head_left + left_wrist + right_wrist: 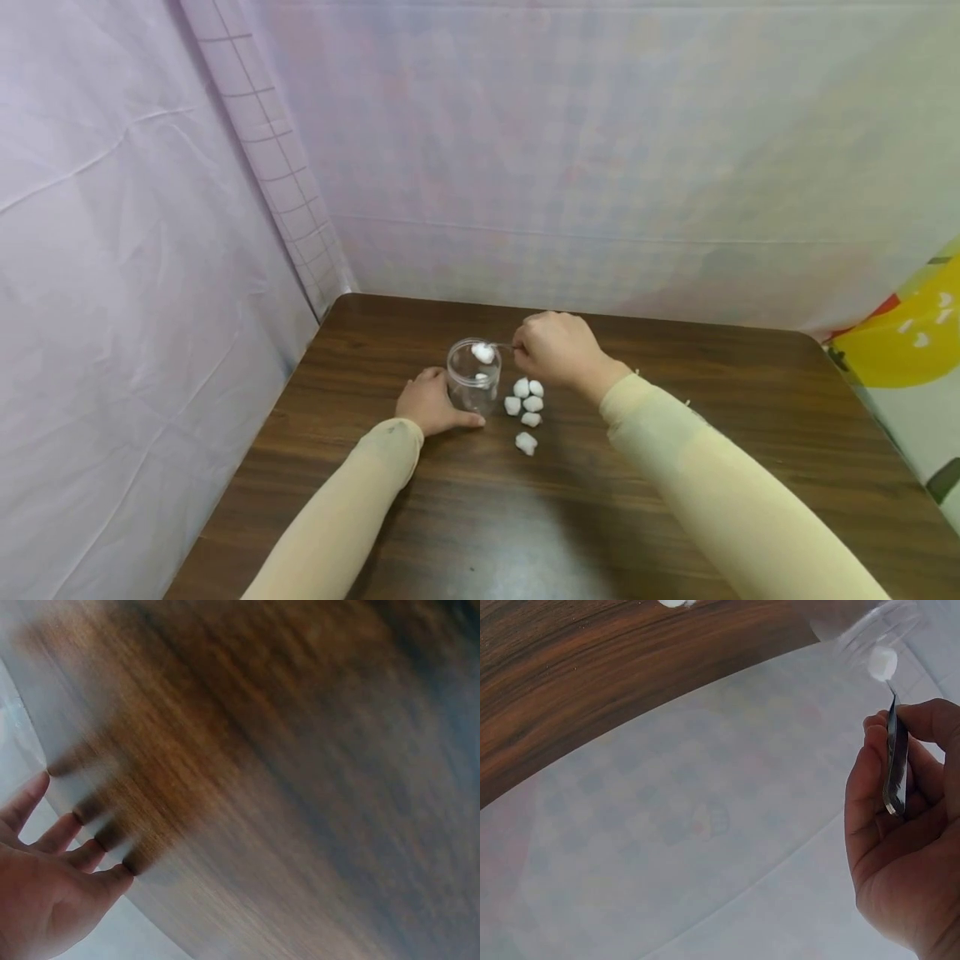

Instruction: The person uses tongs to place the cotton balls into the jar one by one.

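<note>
A clear round jar [474,392] stands upright on the table, white cotton balls showing through its wall. My left hand [435,404] holds it from the left, thumb at the near side and fingers toward the back; in the left wrist view this hand [64,881] has its fingers spread, their tips by the tabletop. Metal tweezers [897,765] are pinched in my right hand [558,346]. Their tips carry a cotton ball [483,353] at the jar's mouth. Several loose cotton balls [532,403] lie right of the jar, below my right hand.
The brown wooden table [675,500] has rounded far corners. White sheeting [600,167] hangs behind it, and more hangs along the left. A shiny yellow object [900,342] is beyond the right edge.
</note>
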`<move>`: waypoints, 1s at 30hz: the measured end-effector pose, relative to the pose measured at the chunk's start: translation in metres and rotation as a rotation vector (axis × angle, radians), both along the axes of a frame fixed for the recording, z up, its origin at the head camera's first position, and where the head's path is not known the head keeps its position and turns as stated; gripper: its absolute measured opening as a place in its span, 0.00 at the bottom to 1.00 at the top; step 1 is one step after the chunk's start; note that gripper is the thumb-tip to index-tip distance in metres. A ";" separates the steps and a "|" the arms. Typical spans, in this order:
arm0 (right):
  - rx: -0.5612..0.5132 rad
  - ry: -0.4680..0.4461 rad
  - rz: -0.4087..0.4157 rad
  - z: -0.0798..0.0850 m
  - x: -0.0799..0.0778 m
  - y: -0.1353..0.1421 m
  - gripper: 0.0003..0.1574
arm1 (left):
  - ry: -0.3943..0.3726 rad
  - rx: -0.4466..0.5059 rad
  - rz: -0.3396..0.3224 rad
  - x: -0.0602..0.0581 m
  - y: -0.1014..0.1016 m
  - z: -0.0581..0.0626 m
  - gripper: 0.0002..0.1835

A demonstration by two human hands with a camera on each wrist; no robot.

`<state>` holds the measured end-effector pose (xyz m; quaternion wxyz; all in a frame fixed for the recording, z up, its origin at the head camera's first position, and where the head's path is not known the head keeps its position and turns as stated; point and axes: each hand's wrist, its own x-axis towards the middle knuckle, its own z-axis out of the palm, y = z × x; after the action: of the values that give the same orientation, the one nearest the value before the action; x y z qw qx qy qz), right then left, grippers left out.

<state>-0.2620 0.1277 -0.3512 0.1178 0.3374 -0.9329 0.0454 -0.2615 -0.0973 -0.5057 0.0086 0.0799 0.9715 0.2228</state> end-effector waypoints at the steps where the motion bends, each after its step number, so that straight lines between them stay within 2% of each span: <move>1: 0.007 -0.006 -0.002 -0.001 0.000 0.000 0.23 | 0.000 0.001 0.000 0.000 0.000 0.000 0.58; 14: 0.039 -0.005 0.000 -0.008 0.000 -0.001 0.18 | -0.011 0.000 0.000 0.002 0.002 0.002 0.58; 22: 0.042 -0.023 0.006 -0.007 0.002 0.000 0.18 | -0.017 0.001 0.000 0.002 0.002 0.002 0.59; 30: 0.044 -0.004 0.013 -0.005 0.003 0.001 0.17 | -0.013 -0.003 -0.002 0.004 0.003 0.005 0.57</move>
<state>-0.2595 0.1285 -0.3565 0.1080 0.3459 -0.9317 0.0265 -0.2577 -0.0943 -0.5005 0.0155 0.0795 0.9717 0.2218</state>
